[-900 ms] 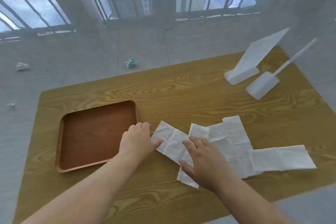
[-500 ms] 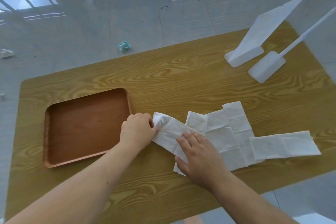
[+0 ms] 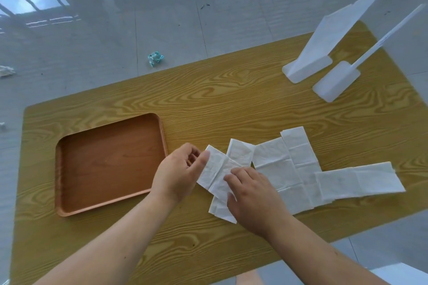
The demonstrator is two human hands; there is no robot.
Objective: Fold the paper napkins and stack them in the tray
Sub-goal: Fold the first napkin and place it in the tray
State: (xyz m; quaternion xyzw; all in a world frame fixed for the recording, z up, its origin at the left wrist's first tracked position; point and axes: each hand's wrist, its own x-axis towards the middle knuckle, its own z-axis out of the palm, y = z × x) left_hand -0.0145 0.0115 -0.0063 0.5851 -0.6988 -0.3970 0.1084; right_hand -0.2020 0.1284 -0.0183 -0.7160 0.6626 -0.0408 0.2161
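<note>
Since half a second ago, our left hand (image 3: pixel 183 169) has lifted the near end of the leftmost creased white paper napkin (image 3: pixel 220 173), pinching it between thumb and fingers, while our right hand (image 3: pixel 252 194) lies flat, pinning the other end. We judge the first fold begun; the brown wooden tray (image 3: pixel 111 206) at the table's (image 3: pixel 231 95) left holds nothing yet.

left hand (image 3: pixel 179 172) pinched, right hand (image 3: pixel 253 195) flat

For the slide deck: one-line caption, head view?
Left hand pinches a napkin edge beside the empty tray; right hand presses it flat.
</note>
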